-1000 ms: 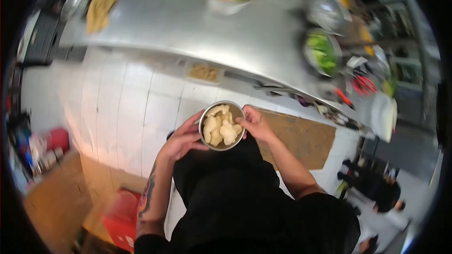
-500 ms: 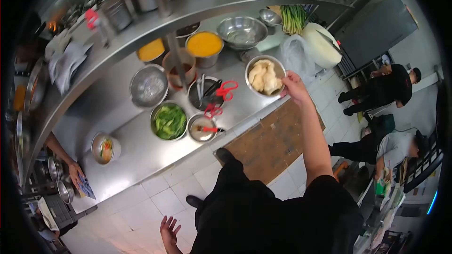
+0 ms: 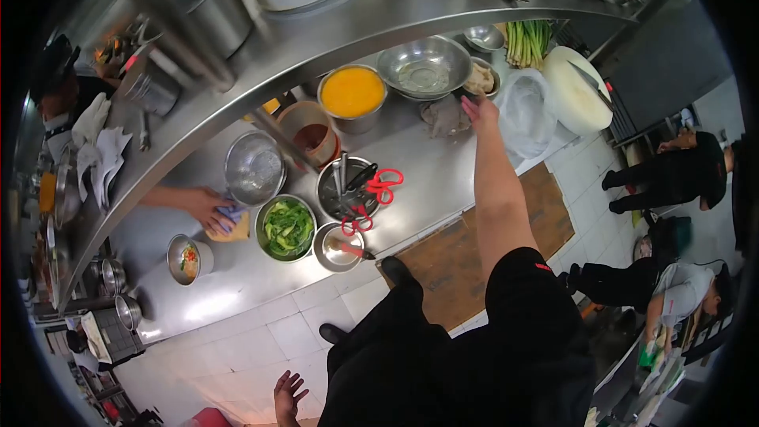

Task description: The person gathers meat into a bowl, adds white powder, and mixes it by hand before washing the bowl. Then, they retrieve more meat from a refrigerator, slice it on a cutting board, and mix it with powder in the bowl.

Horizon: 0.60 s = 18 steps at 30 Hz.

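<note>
At the far end of the counter: the right hand [image 3: 479, 109] is stretched out, resting on the rim of the small steel bowl of pale food [image 3: 481, 77].
Right grip: fingers lie over the near rim of that bowl; whether they pinch it or only touch it, I cannot tell from this angle.
Bowl's spot: on the steel counter [image 3: 431, 182], tucked under the upper shelf [image 3: 332, 28], just right of the big empty mixing bowl [image 3: 424, 67] and close to the clear plastic bag [image 3: 524, 115].
Left hand: the left hand [image 3: 288, 395] hangs low by the hip, fingers spread, holding nothing, well apart from the counter.
Just beyond: a bunch of green stalks [image 3: 526, 39] behind the bowl, a white round board [image 3: 575, 95] to the right.
Nearer along the counter: a bowl of orange sauce [image 3: 352, 93], a tub of brown sauce [image 3: 310, 136], a pot with red-handled scissors [image 3: 371, 183], a bowl of greens [image 3: 287, 228].
Across the counter: another person's hand [image 3: 207, 207] presses a cloth [image 3: 231, 221] beside a strainer [image 3: 254, 168].
Floor: white tiles and a brown mat [image 3: 458, 253]; people in dark clothes stand off to the right.
</note>
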Each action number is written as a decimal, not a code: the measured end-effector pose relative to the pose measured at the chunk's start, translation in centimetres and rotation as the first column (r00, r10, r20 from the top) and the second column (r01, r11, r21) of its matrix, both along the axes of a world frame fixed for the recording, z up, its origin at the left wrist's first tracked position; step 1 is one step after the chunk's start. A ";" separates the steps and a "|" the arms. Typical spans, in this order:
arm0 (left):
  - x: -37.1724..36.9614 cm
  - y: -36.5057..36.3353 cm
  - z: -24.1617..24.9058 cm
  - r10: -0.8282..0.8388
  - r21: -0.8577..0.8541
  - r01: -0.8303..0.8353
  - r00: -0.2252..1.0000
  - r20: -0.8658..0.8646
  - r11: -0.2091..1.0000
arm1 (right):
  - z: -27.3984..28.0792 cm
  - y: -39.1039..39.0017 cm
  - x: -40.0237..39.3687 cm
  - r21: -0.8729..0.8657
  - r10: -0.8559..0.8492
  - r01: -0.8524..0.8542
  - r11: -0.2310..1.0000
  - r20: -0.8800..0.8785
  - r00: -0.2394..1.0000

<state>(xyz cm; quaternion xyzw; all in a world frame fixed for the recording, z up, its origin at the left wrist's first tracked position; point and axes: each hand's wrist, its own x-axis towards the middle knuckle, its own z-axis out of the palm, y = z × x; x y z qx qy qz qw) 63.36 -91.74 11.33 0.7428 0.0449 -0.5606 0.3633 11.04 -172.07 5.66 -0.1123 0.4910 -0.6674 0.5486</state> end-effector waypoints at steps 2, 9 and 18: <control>0.9 3.1 -1.8 0.110 -0.014 -0.110 0.994 0.004 0.994 | -0.2 1.9 -0.1 0.074 0.043 -0.015 0.997 -0.393 0.919; 2.6 17.8 -6.0 0.335 0.005 -0.336 0.941 0.054 0.942 | -9.7 22.7 -5.8 -0.090 -0.031 -0.094 0.991 -0.865 0.501; 8.1 38.4 -9.2 0.576 0.049 -0.590 0.800 0.165 0.806 | -9.1 56.2 15.4 0.821 0.543 -0.425 0.382 -0.571 -0.615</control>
